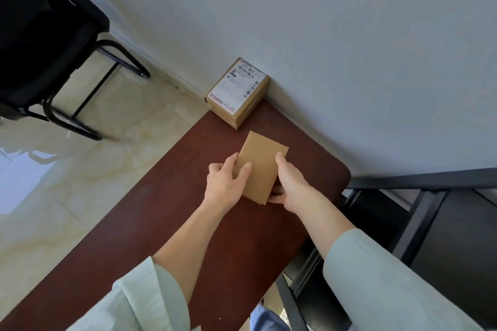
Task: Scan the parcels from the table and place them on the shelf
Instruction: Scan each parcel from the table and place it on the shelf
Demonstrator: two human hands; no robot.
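Both hands on the plain parcel [259,166] now, mid-table [166,223]. The left hand [226,183] curls its fingers round the 9 o'clock edge, thumb on top; the right hand [291,183] grips the 3 o'clock side, fingers tucked beneath. No label faces up, so I'd say scanning hasn't happened yet. At 12 o'clock, against the wall, 1 labelled parcel [238,93] waits. The dark shelf [419,223] sits at 3 o'clock; nothing visible on it. No scanner in view.

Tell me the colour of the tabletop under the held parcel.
Dark reddish-brown tabletop, seen in the head view.
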